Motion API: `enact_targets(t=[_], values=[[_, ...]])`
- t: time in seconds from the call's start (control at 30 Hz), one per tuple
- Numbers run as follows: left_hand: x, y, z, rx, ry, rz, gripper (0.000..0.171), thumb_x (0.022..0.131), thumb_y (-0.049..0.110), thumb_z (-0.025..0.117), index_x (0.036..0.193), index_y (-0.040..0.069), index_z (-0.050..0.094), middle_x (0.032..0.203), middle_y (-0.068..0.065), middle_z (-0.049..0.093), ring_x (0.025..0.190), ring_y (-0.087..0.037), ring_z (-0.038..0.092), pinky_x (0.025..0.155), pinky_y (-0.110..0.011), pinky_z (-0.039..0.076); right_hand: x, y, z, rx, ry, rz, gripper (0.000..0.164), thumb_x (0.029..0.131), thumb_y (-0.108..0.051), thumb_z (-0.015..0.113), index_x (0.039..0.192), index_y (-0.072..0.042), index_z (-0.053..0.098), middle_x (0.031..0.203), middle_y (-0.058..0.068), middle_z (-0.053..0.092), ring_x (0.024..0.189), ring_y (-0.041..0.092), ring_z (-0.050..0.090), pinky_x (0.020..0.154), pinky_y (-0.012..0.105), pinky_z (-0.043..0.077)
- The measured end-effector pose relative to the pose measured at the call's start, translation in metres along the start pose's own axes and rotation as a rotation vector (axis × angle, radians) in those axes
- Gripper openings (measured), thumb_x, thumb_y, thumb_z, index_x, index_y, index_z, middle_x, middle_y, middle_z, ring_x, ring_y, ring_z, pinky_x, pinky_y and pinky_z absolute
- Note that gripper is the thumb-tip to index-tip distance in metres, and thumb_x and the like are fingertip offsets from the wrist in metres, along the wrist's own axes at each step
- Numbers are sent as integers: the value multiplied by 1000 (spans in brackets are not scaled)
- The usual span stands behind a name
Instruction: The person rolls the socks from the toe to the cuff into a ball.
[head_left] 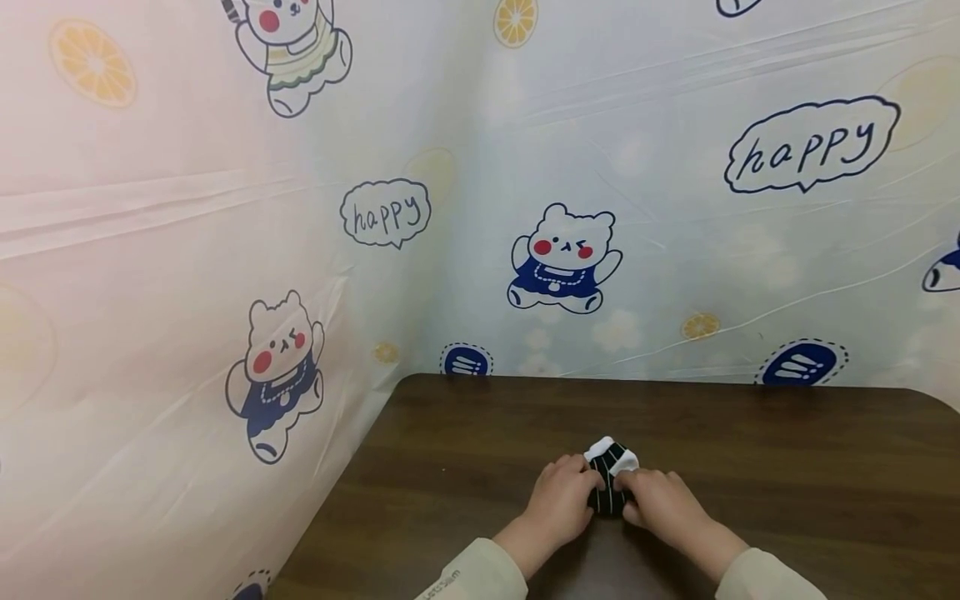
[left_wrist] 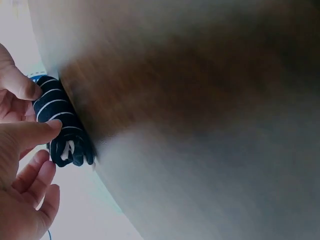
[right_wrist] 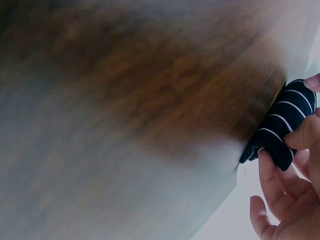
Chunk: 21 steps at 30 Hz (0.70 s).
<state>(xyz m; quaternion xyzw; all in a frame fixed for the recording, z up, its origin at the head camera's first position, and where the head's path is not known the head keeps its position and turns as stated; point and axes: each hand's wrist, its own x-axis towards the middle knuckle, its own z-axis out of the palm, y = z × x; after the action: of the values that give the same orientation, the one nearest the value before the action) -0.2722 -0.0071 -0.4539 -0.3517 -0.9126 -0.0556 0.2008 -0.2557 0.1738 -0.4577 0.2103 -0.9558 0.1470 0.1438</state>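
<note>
A bundle of rolled-up socks (head_left: 609, 498), black with thin white stripes and white ends, lies on the brown table (head_left: 450, 467). My left hand (head_left: 561, 502) grips its left side, the thumb lying over the stripes. From the other side my right hand (head_left: 666, 507) pinches the roll between thumb and fingers. In the left wrist view the folded layers show at the near end of the socks (left_wrist: 56, 105), with a bit of white inside. The right wrist view shows the striped outside of the socks (right_wrist: 282, 117), with the right thumb pressed on it.
The wood-grain table has rounded far corners. Behind it and along its left side hangs a pale curtain (head_left: 450, 275) printed with bears, orange slices and the word happy.
</note>
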Motion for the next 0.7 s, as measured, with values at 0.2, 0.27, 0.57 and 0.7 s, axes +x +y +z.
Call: enact_targets(t=[0.2, 0.27, 0.57, 0.7], values=[[3, 1, -1, -22, -29, -5, 30, 66, 15, 83, 92, 21, 71, 91, 5, 61, 82, -9, 55, 63, -22, 40, -1, 1, 0, 19, -23, 49, 23, 64, -7, 70, 85, -14, 64, 76, -1, 64, 67, 21, 60, 60, 45, 45], [3, 1, 0, -28, -52, -13, 30, 66, 14, 82, 93, 21, 70, 92, 5, 62, 82, -9, 56, 63, -23, 41, -1, 2, 0, 27, -24, 58, 23, 64, -8, 70, 85, -14, 64, 75, -1, 64, 66, 21, 60, 60, 45, 45], [9, -1, 5, -38, -141, -44, 30, 67, 14, 79, 95, 20, 68, 88, 5, 65, 79, -9, 59, 67, -25, 45, -4, 0, -3, 15, 2, 69, 20, 70, -13, 70, 88, -15, 63, 78, -5, 61, 67, 15, 55, 61, 44, 43], [11, -4, 7, -29, -131, -46, 29, 65, 15, 79, 93, 18, 69, 82, 4, 65, 73, -9, 60, 66, -24, 46, -7, -2, -6, -39, 45, 39, 26, 72, -18, 73, 96, -14, 63, 89, 0, 63, 77, 21, 61, 64, 45, 44]])
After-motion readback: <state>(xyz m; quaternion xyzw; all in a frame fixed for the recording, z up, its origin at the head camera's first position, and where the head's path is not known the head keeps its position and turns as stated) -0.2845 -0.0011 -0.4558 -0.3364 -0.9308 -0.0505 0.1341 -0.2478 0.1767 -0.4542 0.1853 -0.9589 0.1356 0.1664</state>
